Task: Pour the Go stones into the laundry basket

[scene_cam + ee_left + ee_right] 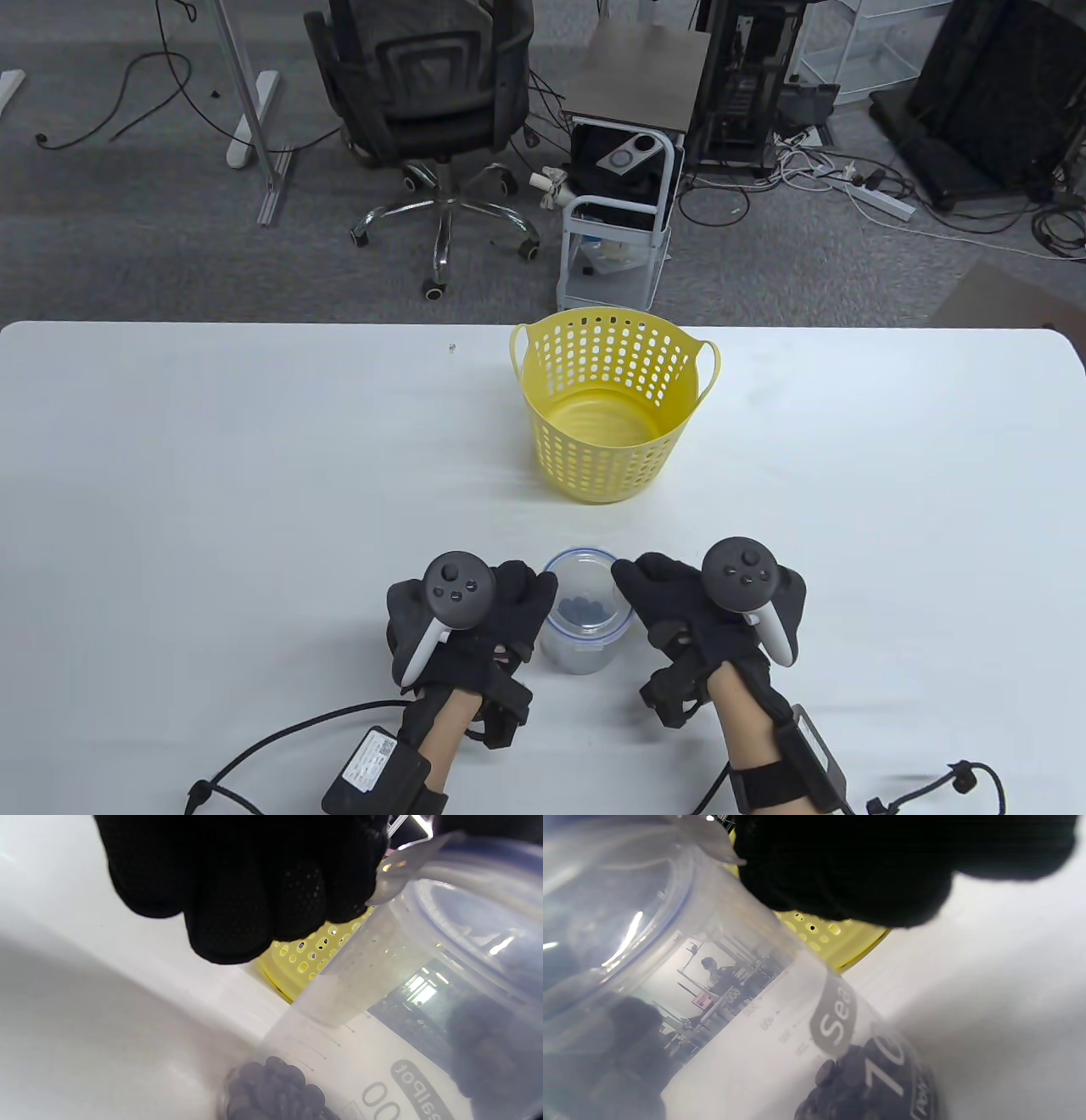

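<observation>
A clear plastic container [581, 620] with a lid on stands on the white table [212, 509] near its front edge. Black Go stones [581, 606] lie in its bottom; they also show in the left wrist view [275, 1090] and the right wrist view [848, 1082]. My left hand [509, 603] touches its left side and my right hand [653, 594] its right rim. In the wrist views my fingers [237, 891] [861, 866] sit at the lid's side flaps [398, 870] [712, 840], which stick outward. The yellow perforated laundry basket [611, 407] stands upright behind, empty.
Cables run from both wrists along the table's front edge [280, 747]. Beyond the table's far edge stand an office chair [424, 110] and a small white cart [619, 221] on the floor.
</observation>
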Demonstrator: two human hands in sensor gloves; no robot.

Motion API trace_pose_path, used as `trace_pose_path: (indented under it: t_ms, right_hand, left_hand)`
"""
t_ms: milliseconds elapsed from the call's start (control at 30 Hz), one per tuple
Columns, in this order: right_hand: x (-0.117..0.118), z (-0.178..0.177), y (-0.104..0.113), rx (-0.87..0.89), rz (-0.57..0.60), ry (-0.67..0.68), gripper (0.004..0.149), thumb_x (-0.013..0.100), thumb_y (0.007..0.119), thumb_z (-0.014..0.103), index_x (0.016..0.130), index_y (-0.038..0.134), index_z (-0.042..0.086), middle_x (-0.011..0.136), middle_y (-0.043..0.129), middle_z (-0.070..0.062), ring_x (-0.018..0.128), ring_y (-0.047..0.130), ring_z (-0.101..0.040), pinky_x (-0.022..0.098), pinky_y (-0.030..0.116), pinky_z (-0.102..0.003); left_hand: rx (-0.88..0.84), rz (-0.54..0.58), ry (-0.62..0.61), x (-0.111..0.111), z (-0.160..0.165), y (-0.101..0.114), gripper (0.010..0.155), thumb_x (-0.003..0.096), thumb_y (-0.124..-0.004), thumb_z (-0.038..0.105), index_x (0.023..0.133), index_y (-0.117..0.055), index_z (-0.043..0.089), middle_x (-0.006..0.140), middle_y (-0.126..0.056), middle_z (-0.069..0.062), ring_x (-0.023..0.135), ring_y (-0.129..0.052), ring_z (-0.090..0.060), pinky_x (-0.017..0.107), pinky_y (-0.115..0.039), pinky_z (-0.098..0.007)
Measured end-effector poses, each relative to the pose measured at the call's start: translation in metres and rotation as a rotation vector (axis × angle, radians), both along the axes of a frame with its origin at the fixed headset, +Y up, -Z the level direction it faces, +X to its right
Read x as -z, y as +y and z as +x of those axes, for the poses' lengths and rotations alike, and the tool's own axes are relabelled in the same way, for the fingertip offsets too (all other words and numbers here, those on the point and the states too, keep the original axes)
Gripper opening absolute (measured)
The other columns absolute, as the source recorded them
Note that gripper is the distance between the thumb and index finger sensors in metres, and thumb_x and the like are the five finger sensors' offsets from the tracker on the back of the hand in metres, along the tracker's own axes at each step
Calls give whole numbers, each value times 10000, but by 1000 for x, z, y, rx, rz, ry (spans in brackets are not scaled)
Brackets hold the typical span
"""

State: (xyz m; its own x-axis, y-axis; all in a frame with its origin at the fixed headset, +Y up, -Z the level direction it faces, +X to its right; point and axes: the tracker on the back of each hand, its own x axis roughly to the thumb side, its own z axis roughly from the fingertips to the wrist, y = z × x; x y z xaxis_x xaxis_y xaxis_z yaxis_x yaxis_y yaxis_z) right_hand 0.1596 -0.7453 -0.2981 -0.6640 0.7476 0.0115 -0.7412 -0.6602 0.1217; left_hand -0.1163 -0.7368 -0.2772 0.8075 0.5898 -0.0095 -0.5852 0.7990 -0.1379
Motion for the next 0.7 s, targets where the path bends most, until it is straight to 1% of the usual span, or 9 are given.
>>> trace_pose_path:
  t_ms: [133,333,467,500,533,567,600,633,700]
  right_hand:
    - [0,-1,-1,-4,12,3,566,472,698,661,677,910,178,538,991,-63,311,993,-247,253,863,-441]
    - [2,0,-7,51,-30,19,576,469,685,677,680,894,183,538,980,-42,329,986,-232,270,861,-434]
    - [2,-1,-7,31,-30,15,575,470,679,679,678,893,188,531,980,-32,334,986,-223,275,863,-428]
    - [2,-1,-7,33,-33,13,579,468,679,682,674,895,186,522,982,-29,330,986,-218,272,863,-426]
    - [3,0,-7,31,-47,8,486,467,681,687,611,858,258,492,953,52,338,981,-186,284,868,-415]
    - [1,0,-4,109,16,6,456,479,749,631,571,883,205,440,956,20,302,976,-201,268,863,-441]
    - [1,1,-3,78,22,-57,450,449,783,624,533,911,201,397,973,18,263,987,-197,242,873,-438]
    - [1,1,-3,64,5,-19,445,464,765,628,550,896,212,419,965,27,283,985,-188,256,873,-429]
    - [2,2,-4,80,-18,-19,444,467,759,630,559,891,217,426,963,32,287,984,-186,259,873,-426]
  left_hand:
    - [-55,5,-10,1,2,-8,657,432,-634,738,866,-807,275,807,-922,17,613,-1019,-245,487,-824,-443]
    - [-119,-45,-16,5,2,-16,680,415,-611,760,856,-782,272,773,-911,47,589,-1005,-199,492,-822,-423]
    - [-203,-125,-27,8,0,-23,696,401,-616,783,853,-771,276,766,-902,60,594,-994,-186,509,-813,-427]
    - [-204,-143,-30,10,1,-23,704,397,-621,787,844,-780,266,743,-912,60,584,-993,-179,508,-813,-427]
    - [-192,-161,-36,11,1,-24,717,391,-614,799,828,-780,255,715,-918,67,571,-992,-165,508,-815,-427]
    - [-189,-192,-51,12,1,-25,727,387,-606,814,827,-767,259,708,-912,81,572,-986,-151,515,-814,-421]
    - [-215,-200,-42,12,1,-25,725,390,-614,813,833,-759,258,715,-904,79,580,-978,-151,523,-807,-422]
    - [-209,-191,-24,11,1,-24,727,383,-626,812,823,-775,253,696,-919,73,559,-986,-153,513,-812,-424]
    - [-183,-198,-44,12,1,-24,729,385,-617,818,821,-775,256,685,-921,79,548,-986,-142,512,-816,-419]
